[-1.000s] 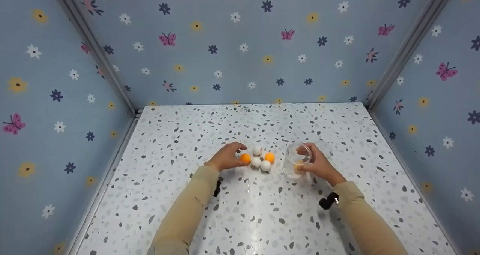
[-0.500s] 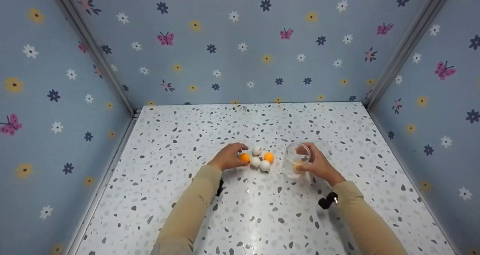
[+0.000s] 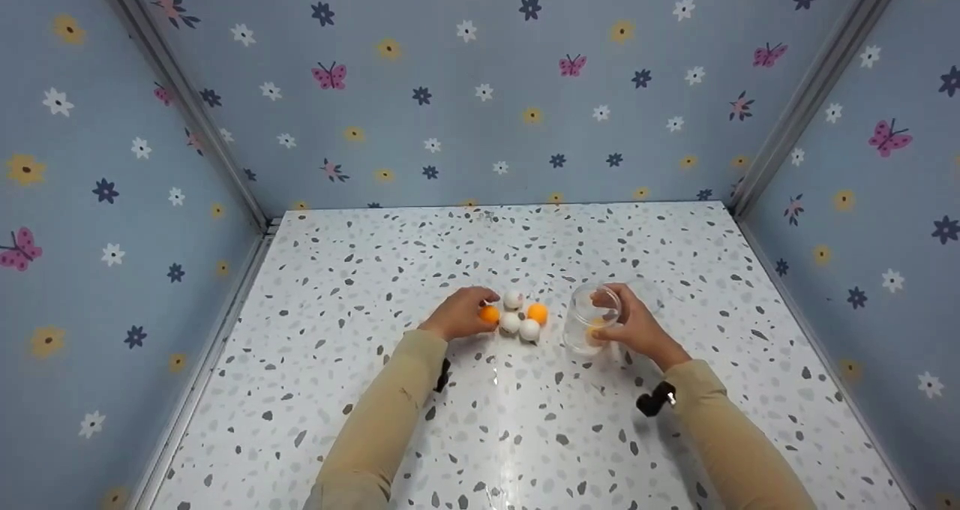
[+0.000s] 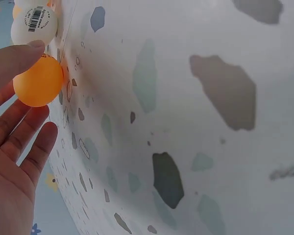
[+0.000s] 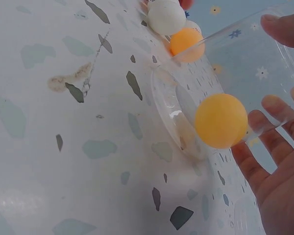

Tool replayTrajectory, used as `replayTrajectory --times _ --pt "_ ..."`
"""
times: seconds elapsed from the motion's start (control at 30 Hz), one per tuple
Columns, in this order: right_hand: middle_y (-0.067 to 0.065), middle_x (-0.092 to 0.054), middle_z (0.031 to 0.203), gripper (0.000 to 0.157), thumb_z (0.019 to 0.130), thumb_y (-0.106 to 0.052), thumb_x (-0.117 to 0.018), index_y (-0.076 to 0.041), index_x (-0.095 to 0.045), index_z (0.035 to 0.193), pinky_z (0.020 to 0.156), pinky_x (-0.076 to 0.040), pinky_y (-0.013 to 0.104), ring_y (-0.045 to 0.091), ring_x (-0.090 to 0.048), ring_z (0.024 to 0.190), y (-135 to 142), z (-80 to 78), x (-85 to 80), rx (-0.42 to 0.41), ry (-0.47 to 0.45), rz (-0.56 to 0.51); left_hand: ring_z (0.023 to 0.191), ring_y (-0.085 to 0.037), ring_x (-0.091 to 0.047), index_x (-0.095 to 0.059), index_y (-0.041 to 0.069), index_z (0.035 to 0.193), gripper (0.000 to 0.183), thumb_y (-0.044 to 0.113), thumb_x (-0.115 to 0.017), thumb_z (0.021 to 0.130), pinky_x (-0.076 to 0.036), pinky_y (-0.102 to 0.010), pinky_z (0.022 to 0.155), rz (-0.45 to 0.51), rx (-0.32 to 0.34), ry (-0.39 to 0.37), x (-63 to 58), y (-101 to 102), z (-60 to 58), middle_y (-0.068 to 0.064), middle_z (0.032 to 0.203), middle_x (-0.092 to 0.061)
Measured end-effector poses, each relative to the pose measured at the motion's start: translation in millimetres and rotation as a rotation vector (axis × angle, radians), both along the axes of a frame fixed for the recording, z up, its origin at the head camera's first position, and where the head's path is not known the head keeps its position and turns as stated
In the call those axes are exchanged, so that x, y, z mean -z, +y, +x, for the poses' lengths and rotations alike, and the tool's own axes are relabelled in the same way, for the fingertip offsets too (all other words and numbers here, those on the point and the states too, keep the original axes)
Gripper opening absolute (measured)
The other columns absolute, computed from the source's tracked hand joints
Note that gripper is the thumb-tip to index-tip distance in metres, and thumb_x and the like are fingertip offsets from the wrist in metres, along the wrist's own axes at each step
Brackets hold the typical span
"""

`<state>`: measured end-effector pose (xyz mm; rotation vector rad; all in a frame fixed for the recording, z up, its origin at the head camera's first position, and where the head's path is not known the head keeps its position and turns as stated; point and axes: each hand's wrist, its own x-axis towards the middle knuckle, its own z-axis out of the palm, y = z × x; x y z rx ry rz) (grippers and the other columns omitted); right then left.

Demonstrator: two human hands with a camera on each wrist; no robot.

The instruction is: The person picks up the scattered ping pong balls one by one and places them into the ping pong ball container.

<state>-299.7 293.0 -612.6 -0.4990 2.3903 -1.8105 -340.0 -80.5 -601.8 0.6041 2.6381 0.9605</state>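
The surface (image 3: 450, 259) is white, scattered with grey and pale green flecks, and light gleams on it in front of the clear cup (image 3: 576, 331) and to its left. Pale blue walls (image 3: 480, 127) rise behind the cup and on both sides, printed with flowers and pink butterflies, with grey metal posts (image 3: 810, 94) in the corners. The cup stands on the surface with a yellow-orange ball (image 5: 220, 121) at its bottom. The right hand (image 3: 639, 331) holds the cup from its right side, the thumb on the near wall and the fingers spread round the back. To the left of the cup sits a close cluster of three white balls (image 3: 529, 331) and an orange ball (image 3: 537, 313), the orange one nearest the cup. Farther left of the cup, past that cluster, the left hand (image 3: 459, 313) is curved round a second orange ball (image 4: 38, 81), thumb on one side and fingers on the other. Both wrists, in tan sleeves (image 3: 390, 405), carry a black device (image 3: 656, 400). Behind the cup to the right lies a faint clear round thing (image 3: 648, 295), perhaps a lid.
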Motion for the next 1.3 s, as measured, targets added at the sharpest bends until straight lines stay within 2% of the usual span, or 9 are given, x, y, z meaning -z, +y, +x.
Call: replayTrajectory --times 0.37,0.6,0.73,1.07,1.3 --pt "0.037 -0.056 0.149 0.077 0.081 0.009 -0.086 0.007 -0.047 0.146 0.117 -0.048 0.060 0.053 -0.052 0.144 -3 1.0 -3.5 0.009 0.000 0.018 0.128 -0.032 -0.066 -0.072 0.005 0.137 0.043 0.013 -0.080 0.096 -0.050 -0.049 0.118 -0.003 -0.007 0.008 1.4 -1 -0.1 -0.015 0.137 -0.073" --pt "0.040 -0.053 0.149 0.076 0.082 0.009 -0.086 0.010 -0.046 0.147 0.114 -0.050 0.056 0.054 -0.051 0.144 -3 2.1 -4.9 0.006 0.006 0.009 0.130 -0.031 -0.065 -0.071 0.004 0.139 0.043 0.013 -0.078 0.098 -0.049 -0.047 0.119 -0.021 -0.029 0.000 -0.2 -2 0.9 -0.014 0.140 -0.072" --pt "0.040 -0.054 0.148 0.076 0.082 0.010 -0.086 0.009 -0.046 0.147 0.113 -0.050 0.057 0.054 -0.051 0.144 -4 2.1 -4.7 0.009 0.006 0.000 0.130 -0.031 -0.066 -0.070 0.003 0.140 0.044 0.011 -0.079 0.097 -0.050 -0.047 0.119 -0.003 -0.032 -0.010 -3.3 -2 1.5 -0.016 0.141 -0.071" --pt "0.035 -0.059 0.146 0.079 0.079 0.011 -0.087 0.009 -0.047 0.147 0.112 -0.052 0.054 0.054 -0.053 0.142 -2 1.1 -3.1 0.025 0.001 0.010 0.128 -0.031 -0.067 -0.071 0.001 0.139 0.042 0.008 -0.078 0.098 -0.051 -0.048 0.117 0.007 -0.014 0.031 -13.1 -4 -0.4 -0.017 0.139 -0.072" --pt "0.034 -0.060 0.145 0.079 0.078 0.009 -0.087 0.008 -0.048 0.146 0.115 -0.050 0.061 0.051 -0.055 0.141 -1 0.8 -2.8 0.030 0.005 0.031 0.125 -0.030 -0.066 -0.069 0.000 0.142 0.045 0.010 -0.079 0.099 -0.052 -0.047 0.116 0.016 -0.013 0.043 -24.5 -6 -0.5 -0.015 0.139 -0.072"
